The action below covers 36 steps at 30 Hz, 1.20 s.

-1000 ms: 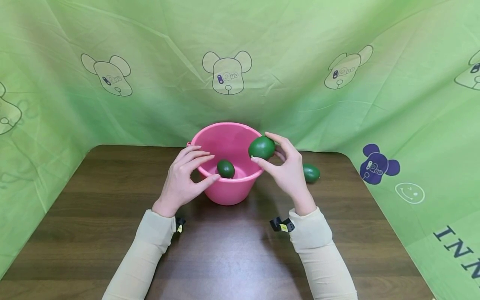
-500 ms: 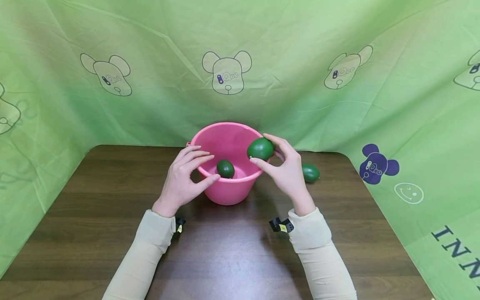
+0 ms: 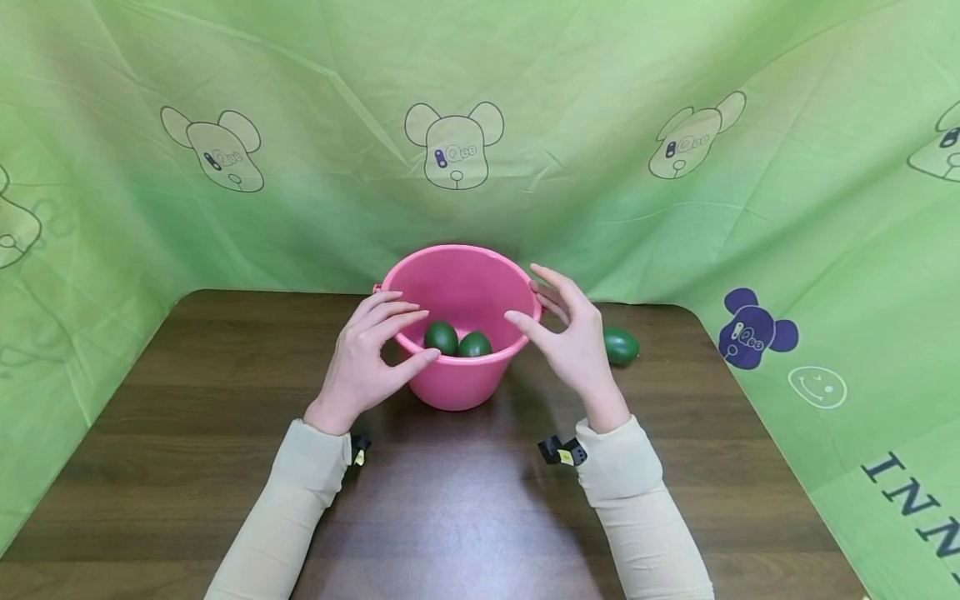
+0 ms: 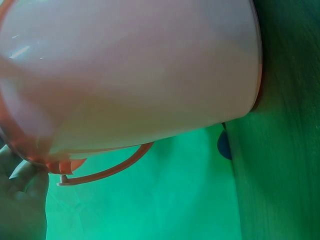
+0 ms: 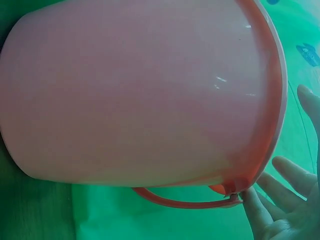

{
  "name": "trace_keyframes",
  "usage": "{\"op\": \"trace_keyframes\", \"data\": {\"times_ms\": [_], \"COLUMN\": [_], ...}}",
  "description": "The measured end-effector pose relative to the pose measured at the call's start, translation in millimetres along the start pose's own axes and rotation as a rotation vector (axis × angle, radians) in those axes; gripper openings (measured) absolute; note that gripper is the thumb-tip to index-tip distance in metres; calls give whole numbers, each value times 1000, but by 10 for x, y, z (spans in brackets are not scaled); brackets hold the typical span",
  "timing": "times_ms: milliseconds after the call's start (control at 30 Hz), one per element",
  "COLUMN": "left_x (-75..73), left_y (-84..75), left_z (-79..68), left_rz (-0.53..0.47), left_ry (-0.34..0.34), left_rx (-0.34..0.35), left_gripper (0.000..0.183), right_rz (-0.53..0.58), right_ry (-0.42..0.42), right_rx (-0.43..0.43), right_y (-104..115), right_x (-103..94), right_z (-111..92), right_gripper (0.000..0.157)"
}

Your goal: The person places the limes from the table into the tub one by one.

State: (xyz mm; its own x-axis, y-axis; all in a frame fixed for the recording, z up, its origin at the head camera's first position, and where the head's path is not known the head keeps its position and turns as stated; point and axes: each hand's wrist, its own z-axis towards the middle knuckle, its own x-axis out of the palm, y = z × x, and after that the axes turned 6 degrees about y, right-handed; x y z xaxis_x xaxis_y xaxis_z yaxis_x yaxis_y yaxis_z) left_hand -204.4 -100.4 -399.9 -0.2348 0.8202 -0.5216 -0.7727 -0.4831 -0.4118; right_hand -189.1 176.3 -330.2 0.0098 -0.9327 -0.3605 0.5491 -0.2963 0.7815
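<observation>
A pink bucket (image 3: 459,383) stands upright on the table. Inside at its bottom lie two glossy dark green avocados, a left avocado (image 3: 441,338) and a right avocado (image 3: 475,344), side by side. My left hand (image 3: 367,354) rests at the left of the rim, fingers reaching over it and thumb along the front edge. On the other side my right hand (image 3: 572,337) is spread at the right rim, thumb and fingers apart with nothing between them. Another avocado (image 3: 621,346) lies on the table just beyond that hand, partly hidden by it.
The brown wooden table (image 3: 457,517) carries everything. Close behind the bucket hangs a green printed cloth (image 3: 585,225), which also runs down both sides. In the right wrist view the bucket's handle (image 5: 185,204) hangs down at the far side.
My right hand has let go of its avocado, which now lies in the bucket. The avocado there before has shifted slightly left. My left hand has stayed still.
</observation>
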Motion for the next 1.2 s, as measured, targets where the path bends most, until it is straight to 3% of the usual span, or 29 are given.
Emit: {"op": "trace_keyframes", "data": {"times_ms": [467, 1200], "left_x": [17, 14], "left_y": [24, 39], "left_z": [-16, -24], "left_rz": [-6, 2], "left_ry": [-2, 0], "left_rx": [4, 5], "left_gripper": [48, 48], "right_rz": [6, -52], "right_ry": [5, -58], "right_rx": [-31, -43], "right_y": [3, -33], "right_x": [12, -101], "right_z": [-23, -43], "right_gripper": [57, 56]}}
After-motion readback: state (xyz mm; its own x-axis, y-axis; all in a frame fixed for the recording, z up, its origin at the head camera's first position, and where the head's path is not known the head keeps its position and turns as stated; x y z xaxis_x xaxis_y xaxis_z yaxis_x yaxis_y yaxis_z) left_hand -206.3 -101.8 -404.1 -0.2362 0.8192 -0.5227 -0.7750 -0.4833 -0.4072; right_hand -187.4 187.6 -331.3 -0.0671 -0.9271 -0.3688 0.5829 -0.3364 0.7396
